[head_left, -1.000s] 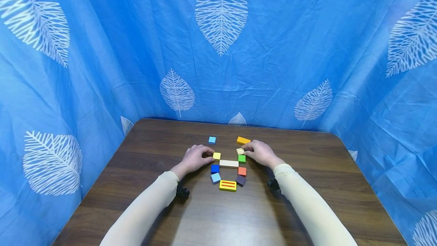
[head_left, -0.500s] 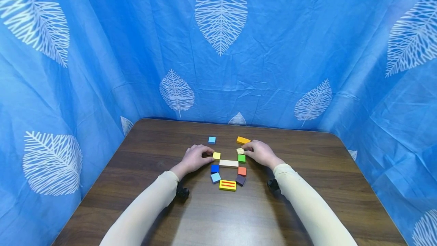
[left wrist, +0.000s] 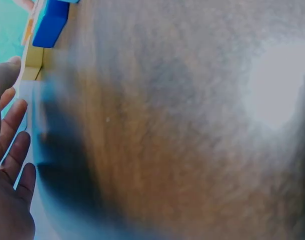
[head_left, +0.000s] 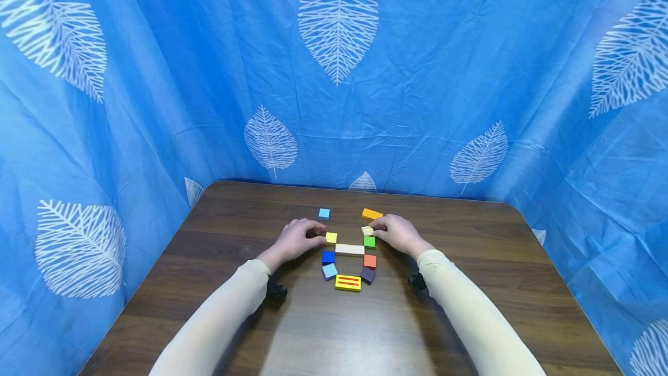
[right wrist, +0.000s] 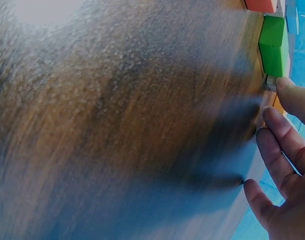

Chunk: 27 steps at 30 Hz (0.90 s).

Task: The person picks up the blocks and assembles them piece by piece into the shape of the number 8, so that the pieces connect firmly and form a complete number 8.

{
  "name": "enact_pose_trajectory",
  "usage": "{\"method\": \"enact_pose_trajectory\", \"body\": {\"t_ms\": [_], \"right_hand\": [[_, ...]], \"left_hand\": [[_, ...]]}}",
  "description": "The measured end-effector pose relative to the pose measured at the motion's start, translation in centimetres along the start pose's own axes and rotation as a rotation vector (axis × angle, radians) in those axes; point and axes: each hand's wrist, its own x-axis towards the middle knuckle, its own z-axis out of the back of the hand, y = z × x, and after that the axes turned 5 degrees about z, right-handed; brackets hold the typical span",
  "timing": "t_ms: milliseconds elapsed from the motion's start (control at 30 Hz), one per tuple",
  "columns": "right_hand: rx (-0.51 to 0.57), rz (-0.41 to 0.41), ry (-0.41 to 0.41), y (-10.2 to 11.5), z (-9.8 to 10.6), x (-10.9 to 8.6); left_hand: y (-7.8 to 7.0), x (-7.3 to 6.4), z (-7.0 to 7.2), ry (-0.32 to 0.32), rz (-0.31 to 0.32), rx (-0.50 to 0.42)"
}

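Note:
My left hand [head_left: 296, 239] is at the left side of a yellow block [head_left: 331, 239], thumb and fingers apart with a narrow gap to it. In the left wrist view its fingers [left wrist: 15, 117] are loosely spread and the thumb lies near the yellow block [left wrist: 33, 60]. With its fingertips, my right hand [head_left: 398, 234] pinches a small pale ridged block [head_left: 367, 231] just behind a green block [head_left: 369, 242]. The right wrist view shows that thumb on the pale block [right wrist: 271, 83], beside the green block [right wrist: 274, 46]; part of the grip is hidden.
A long pale block [head_left: 349, 250] lies between the rows. Nearer are a dark blue block [head_left: 328, 258], a light blue one [head_left: 330, 272], a red-striped yellow one [head_left: 348, 283], a dark purple one [head_left: 367, 275] and an orange-red one [head_left: 370, 261]. Farther back lie another light blue block [head_left: 324, 214] and an orange block [head_left: 371, 214].
My left hand has drawn slightly left, off the yellow block, which stays where it was. The right hand and the other blocks have kept their places.

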Motion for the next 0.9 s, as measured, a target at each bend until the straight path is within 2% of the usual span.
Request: {"method": "enact_pose_trajectory", "body": {"t_ms": [467, 900], "right_hand": [[0.006, -0.010, -0.017, -0.1, 0.0, -0.2], [0.007, -0.009, -0.031, 0.4, -0.2, -0.3]], "left_hand": [[-0.8, 1.5, 1.9, -0.051, 0.019, -0.002], [-0.5, 3.0, 2.7, -0.051, 0.061, 0.040]]}}
